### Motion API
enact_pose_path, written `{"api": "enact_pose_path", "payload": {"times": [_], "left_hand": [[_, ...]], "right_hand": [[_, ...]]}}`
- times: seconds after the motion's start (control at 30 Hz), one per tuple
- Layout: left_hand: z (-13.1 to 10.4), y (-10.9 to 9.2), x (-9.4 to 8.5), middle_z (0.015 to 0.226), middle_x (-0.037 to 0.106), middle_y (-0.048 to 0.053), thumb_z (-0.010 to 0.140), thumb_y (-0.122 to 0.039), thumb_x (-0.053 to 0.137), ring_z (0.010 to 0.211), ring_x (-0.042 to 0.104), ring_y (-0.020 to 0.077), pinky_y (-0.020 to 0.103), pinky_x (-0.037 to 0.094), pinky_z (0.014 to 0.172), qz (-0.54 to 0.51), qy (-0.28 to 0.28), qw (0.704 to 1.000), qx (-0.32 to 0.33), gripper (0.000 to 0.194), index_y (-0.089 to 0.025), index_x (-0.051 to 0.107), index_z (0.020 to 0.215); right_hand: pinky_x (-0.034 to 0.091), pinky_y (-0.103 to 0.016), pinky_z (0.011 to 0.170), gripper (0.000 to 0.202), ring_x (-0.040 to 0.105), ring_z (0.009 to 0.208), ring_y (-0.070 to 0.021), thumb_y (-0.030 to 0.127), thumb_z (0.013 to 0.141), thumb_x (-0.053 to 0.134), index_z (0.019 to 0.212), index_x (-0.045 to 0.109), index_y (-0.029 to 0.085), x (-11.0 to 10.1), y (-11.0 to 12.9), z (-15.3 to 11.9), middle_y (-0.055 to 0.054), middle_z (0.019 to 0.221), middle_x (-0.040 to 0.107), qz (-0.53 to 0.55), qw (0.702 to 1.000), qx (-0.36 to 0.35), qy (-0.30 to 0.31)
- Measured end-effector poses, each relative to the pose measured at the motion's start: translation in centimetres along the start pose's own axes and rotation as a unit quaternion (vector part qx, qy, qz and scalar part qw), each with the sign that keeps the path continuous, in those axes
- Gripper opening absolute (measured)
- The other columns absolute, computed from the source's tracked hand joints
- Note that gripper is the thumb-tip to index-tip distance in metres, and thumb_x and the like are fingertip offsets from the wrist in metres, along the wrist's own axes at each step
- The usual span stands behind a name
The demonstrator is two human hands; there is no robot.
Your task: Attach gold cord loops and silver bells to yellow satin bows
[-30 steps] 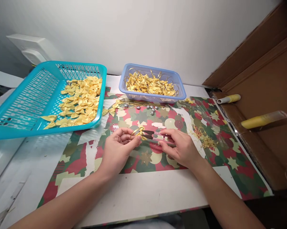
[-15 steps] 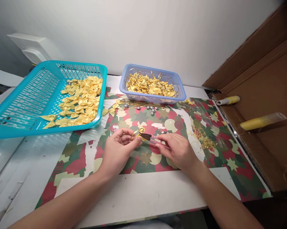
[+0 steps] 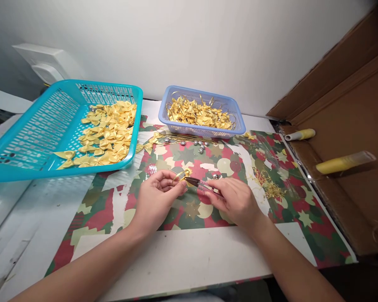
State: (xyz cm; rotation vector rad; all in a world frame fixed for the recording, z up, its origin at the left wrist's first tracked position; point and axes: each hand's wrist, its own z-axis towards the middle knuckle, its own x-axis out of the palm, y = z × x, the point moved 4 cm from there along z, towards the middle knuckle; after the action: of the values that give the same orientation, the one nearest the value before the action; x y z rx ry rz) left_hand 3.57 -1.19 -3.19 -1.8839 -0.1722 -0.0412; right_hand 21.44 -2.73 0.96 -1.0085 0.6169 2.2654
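My left hand point(image 3: 152, 201) pinches a gold twist tie point(image 3: 179, 175), bent into a loop, between thumb and fingers. A bit of yellow ribbon shows by the loop, partly hidden by the fingertips. My right hand point(image 3: 235, 199) is closed round thread snips point(image 3: 203, 185) with clear handles and dark blades. The blade tips point left and lie right at the gold loop, beside my left thumb. Just beyond the right fingers sits a silver bell point(image 3: 215, 176).
A turquoise basket point(image 3: 25, 130) holds yellow ribbon bows point(image 3: 108, 134). Behind the hands, a blue-violet basket point(image 3: 191, 128) holds bows with gold ties. Gold strips point(image 3: 182, 137) and silver bells point(image 3: 201, 147) lie before it. Yellow clippings point(image 3: 272, 188) lie right, near a cardboard wall point(image 3: 349, 105).
The snips' blades have spread slightly apart at the loop, and the right hand has shifted a little. The left hand keeps its pinch in nearly the same place.
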Motion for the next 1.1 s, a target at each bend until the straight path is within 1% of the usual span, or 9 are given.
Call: {"api": "enact_pose_path", "payload": {"times": [0.27,0.5,0.67,0.73,0.8,0.87,0.97,1.03,1.1], "left_hand": [[0.0,0.1,0.0,0.060,0.062,-0.005,0.064,-0.029,0.081,0.059,0.063,0.0107,0.020,0.053,0.060,-0.007,0.002,1.000,-0.003,0.030,-0.017,0.056,0.076],[0.0,-0.1,0.2,0.060,0.062,-0.005,0.063,-0.029,0.081,0.060,0.064,0.0116,0.021,0.052,0.061,-0.010,0.006,1.000,-0.010,0.031,-0.017,0.056,0.076],[0.2,0.0,0.2,0.061,0.064,-0.004,0.063,-0.030,0.082,0.060,0.065,0.0121,0.021,0.052,0.061,-0.009,0.005,1.000,-0.012,0.031,-0.017,0.056,0.076],[0.2,0.0,0.2,0.061,0.064,-0.003,0.063,-0.031,0.082,0.060,0.065,0.0126,0.021,0.052,0.060,-0.005,0.004,1.000,-0.013,0.031,-0.017,0.056,0.075],[0.1,0.0,0.1,0.061,0.063,-0.003,0.063,-0.031,0.082,0.061,0.065,0.0129,0.022,0.052,0.061,-0.001,0.004,1.000,-0.013,0.031,-0.017,0.056,0.075],[0.0,-0.1,0.1,0.063,0.064,-0.003,0.063,-0.032,0.082,0.063,0.065,0.0131,0.022,0.052,0.063,0.003,0.003,1.000,-0.013,0.031,-0.018,0.057,0.075],[0.0,-0.2,0.1,0.068,0.065,-0.001,0.065,-0.034,0.080,0.067,0.065,0.0136,0.023,0.053,0.066,0.019,0.004,1.000,-0.002,0.030,-0.018,0.058,0.077],[-0.1,-0.4,0.2,0.071,0.066,-0.001,0.068,-0.035,0.078,0.069,0.065,0.0138,0.023,0.052,0.068,0.034,0.010,0.999,0.013,0.027,-0.018,0.059,0.078],[-0.2,-0.5,0.4,0.073,0.066,0.000,0.071,-0.035,0.075,0.072,0.065,0.0143,0.023,0.052,0.069,0.049,0.019,0.998,0.032,0.024,-0.019,0.059,0.079]], "right_hand": [[0.045,-0.025,0.055,0.006,0.058,0.057,-0.0121,0.016,0.089,0.056,0.095,0.057,0.016,0.0,-0.1,-0.1,-0.001,0.066,0.066,0.012,1.000,0.006,0.002],[0.045,-0.025,0.053,0.006,0.056,0.053,-0.0114,0.016,0.090,0.054,0.095,0.058,0.016,0.1,0.1,-0.1,0.000,0.063,0.064,0.006,1.000,0.003,0.009],[0.047,-0.025,0.054,0.007,0.061,0.056,-0.0123,0.015,0.089,0.056,0.094,0.059,0.017,-0.3,-0.2,0.0,-0.001,0.066,0.067,0.034,0.999,0.012,0.005],[0.047,-0.024,0.052,0.008,0.061,0.055,-0.0115,0.019,0.089,0.056,0.096,0.060,0.019,-0.7,-0.9,0.0,-0.001,0.071,0.069,0.062,0.997,0.048,-0.008],[0.046,-0.024,0.050,0.011,0.060,0.054,-0.0112,0.024,0.090,0.056,0.099,0.060,0.020,-1.0,-2.2,-0.2,-0.001,0.076,0.070,0.066,0.991,0.114,-0.031],[0.046,-0.026,0.052,0.015,0.061,0.057,-0.0133,0.029,0.091,0.055,0.101,0.060,0.020,-1.0,-3.5,-0.5,-0.002,0.077,0.069,0.040,0.981,0.184,-0.045],[0.047,-0.031,0.062,0.017,0.062,0.069,-0.0193,0.031,0.091,0.054,0.100,0.061,0.019,-0.1,-5.1,-1.0,-0.004,0.078,0.068,-0.021,0.969,0.245,0.001],[0.047,-0.036,0.070,0.015,0.061,0.078,-0.0228,0.031,0.090,0.056,0.097,0.062,0.020,0.6,-5.6,-1.2,-0.006,0.083,0.068,-0.059,0.964,0.257,0.044],[0.045,-0.041,0.077,0.013,0.058,0.088,-0.0262,0.031,0.087,0.060,0.095,0.063,0.021,0.9,-5.6,-1.2,-0.008,0.094,0.068,-0.082,0.962,0.254,0.054]]}}
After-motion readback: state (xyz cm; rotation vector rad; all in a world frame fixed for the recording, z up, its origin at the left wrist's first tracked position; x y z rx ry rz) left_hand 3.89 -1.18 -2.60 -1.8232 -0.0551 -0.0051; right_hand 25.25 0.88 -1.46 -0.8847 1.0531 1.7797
